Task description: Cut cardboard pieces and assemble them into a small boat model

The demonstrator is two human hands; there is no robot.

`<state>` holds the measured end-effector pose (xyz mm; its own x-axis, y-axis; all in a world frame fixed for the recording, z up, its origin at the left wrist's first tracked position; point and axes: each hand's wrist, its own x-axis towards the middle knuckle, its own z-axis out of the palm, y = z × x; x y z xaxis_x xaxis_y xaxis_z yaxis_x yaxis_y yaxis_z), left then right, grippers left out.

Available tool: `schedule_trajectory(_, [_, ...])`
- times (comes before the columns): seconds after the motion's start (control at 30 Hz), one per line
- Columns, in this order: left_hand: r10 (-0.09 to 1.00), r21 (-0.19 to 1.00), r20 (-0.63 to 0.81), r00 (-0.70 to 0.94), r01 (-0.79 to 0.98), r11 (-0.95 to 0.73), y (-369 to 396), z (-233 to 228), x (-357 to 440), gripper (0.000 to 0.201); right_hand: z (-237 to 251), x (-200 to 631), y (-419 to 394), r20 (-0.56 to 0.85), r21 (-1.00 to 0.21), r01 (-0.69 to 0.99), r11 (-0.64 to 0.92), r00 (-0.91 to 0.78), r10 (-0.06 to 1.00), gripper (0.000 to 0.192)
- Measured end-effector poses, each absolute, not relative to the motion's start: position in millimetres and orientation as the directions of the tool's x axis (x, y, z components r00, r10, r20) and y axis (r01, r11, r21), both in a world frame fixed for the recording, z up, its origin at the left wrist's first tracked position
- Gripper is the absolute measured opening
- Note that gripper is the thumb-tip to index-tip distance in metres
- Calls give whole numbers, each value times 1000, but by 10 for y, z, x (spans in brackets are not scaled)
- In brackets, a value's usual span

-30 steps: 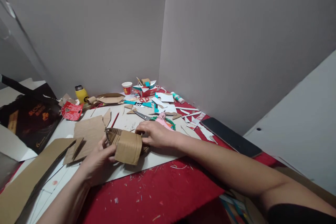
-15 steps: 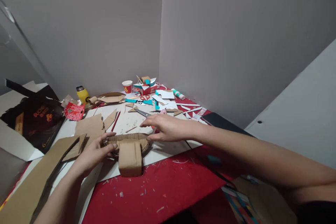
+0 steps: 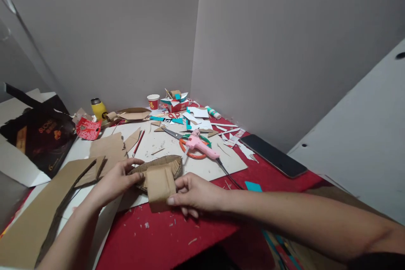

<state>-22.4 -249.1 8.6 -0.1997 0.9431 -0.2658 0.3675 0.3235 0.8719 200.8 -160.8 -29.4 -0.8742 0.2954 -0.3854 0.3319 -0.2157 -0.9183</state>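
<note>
A boat-shaped cardboard piece (image 3: pixel 165 161) with corrugated inner walls lies at the near edge of the white board. From its middle a smooth brown cardboard flap (image 3: pixel 160 183) folds over toward me. My left hand (image 3: pixel 118 179) is closed on the piece's left end, thumb inside and fingers along the far rim. On the other side, my right hand (image 3: pixel 201 194) pinches the flap's right edge between thumb and fingers. Just beyond lies a pink glue gun (image 3: pixel 202 147), resting across scissors (image 3: pixel 182 136) with orange and green handles. A red pencil (image 3: pixel 138 143) lies left of them.
A phone (image 3: pixel 274 155) rests on the red tablecloth (image 3: pixel 152 240) at right. Cardboard sheets (image 3: pixel 47 206) and a torn black box (image 3: pixel 41 135) occupy the left. Paper scraps, a paper cup (image 3: pixel 153 102) and a yellow bottle (image 3: pixel 99 109) stand farther back. The glue gun's cord (image 3: pixel 230 175) runs rightward.
My right hand has moved from beside the glue gun down to the flap and gripped its edge. The glue gun and phone are now uncovered. The cardboard piece has tilted slightly; my left hand stays on it.
</note>
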Motion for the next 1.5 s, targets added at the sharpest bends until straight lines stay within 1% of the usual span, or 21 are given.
schedule_trajectory(0.13, [962,789,-205,-183,551,273,-2497,59,-278,54,-209,2043,-1558,-323,-927,217,-307,-878,353,36])
schedule_trajectory(0.23, [965,731,-180,-189,631,260,-2505,79,-269,49,-139,2077,-1494,-278,-931,138,-337,-867,413,42])
schedule_trajectory(0.37, [960,714,-149,-238,646,271,-2519,114,-213,45,-99,2087,-1412,-258,-924,76,-375,-847,465,45])
schedule_trajectory(0.5, [954,665,-99,-284,694,275,-2532,115,-186,43,-106,2087,-1360,-251,-917,52,-396,-846,470,44])
schedule_trajectory(0.6, [948,652,-73,-311,704,282,-2533,99,-184,43,-117,2081,-1334,-213,-915,13,-402,-863,458,45])
schedule_trajectory(0.7, [950,653,-70,-304,706,274,-2525,83,-177,40,-133,2064,-1309,-185,-889,-34,-457,-886,424,44])
schedule_trajectory(0.8, [955,653,-79,-287,709,267,-2515,70,-163,39,-144,2056,-1275,-189,-852,-59,-521,-892,410,43])
schedule_trajectory(0.9, [951,656,-94,-293,700,281,-2507,51,-149,39,-119,2083,-1239,-163,-840,-109,-531,-884,439,46])
schedule_trajectory(1.0, [946,671,-106,-306,680,295,-2500,20,-143,35,-61,2137,-1224,-114,-853,-159,-496,-872,477,45])
schedule_trajectory(1.07, [943,686,-98,-317,665,295,-2501,8,-155,32,-25,2169,-1236,-75,-890,-167,-425,-864,498,46])
schedule_trajectory(1.13, [936,704,-66,-346,648,289,-2509,26,-182,36,5,2192,-1264,-10,-943,-164,-289,-855,519,47])
schedule_trajectory(1.2, [918,725,-4,-396,631,275,-2529,90,-217,45,32,2207,-1302,82,-986,-147,-81,-840,536,46])
schedule_trajectory(1.27, [885,746,87,-456,619,245,-2565,194,-235,48,59,2216,-1335,205,-974,-119,191,-820,535,42])
schedule_trajectory(1.3, [863,782,127,-488,585,216,-2588,252,-230,48,70,2217,-1345,291,-931,-116,345,-808,513,40])
schedule_trajectory(1.33, [846,834,146,-513,524,174,-2613,308,-214,48,77,2213,-1349,391,-856,-128,501,-794,465,37])
schedule_trajectory(1.37, [841,892,139,-523,435,123,-2639,358,-186,48,79,2205,-1346,491,-750,-151,644,-779,390,34])
schedule_trajectory(1.4, [856,944,103,-506,321,76,-2663,398,-148,49,77,2192,-1336,578,-622,-177,763,-761,295,31])
schedule_trajectory(1.43, [885,977,57,-462,210,47,-2683,424,-101,50,70,2175,-1321,642,-488,-198,850,-742,196,28])
schedule_trajectory(1.47, [916,991,21,-401,131,35,-2699,437,-50,50,62,2155,-1303,680,-369,-210,905,-725,109,25])
schedule_trajectory(1.5, [940,995,2,-342,93,32,-2709,438,3,49,53,2133,-1286,696,-279,-212,937,-717,45,24])
